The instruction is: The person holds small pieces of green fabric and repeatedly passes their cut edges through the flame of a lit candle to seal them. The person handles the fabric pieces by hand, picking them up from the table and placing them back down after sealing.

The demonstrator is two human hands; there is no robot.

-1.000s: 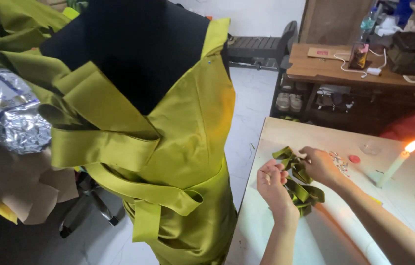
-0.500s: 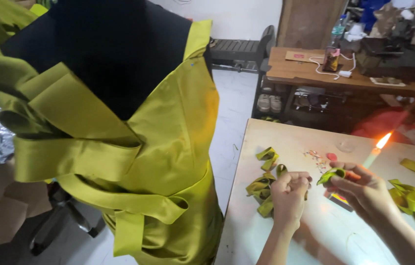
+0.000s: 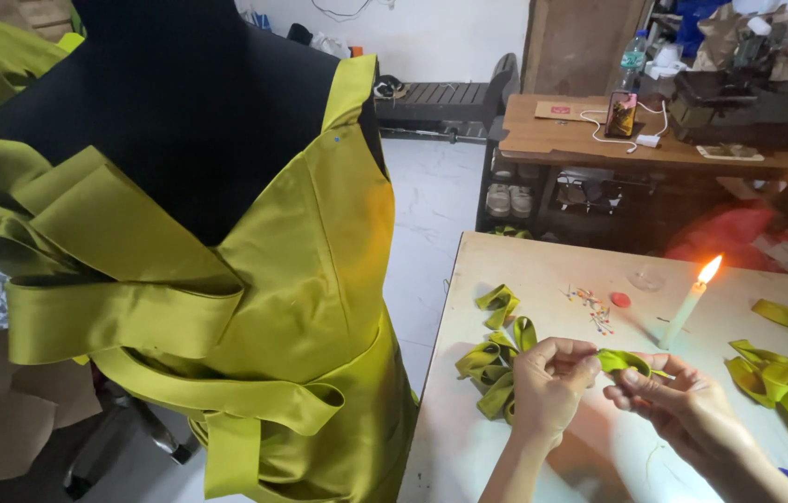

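Pinching green fabric strip (image 3: pixel 619 360) | left hand (image 3: pixel 548 384) | right hand (image 3: pixel 683 407) | table (image 3: pixel 468 410)

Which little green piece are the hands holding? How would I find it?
Look at the pale table right of the green dress. Near its front edge, the left hand and right hand pinch one folded green strip between them. Unlike the piles beside it, it is lifted, in front of the lit candle.

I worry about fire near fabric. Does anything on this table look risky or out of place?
Yes. A lit candle stands bare on the table, apparently without a holder, between loose green fabric strips and pins.
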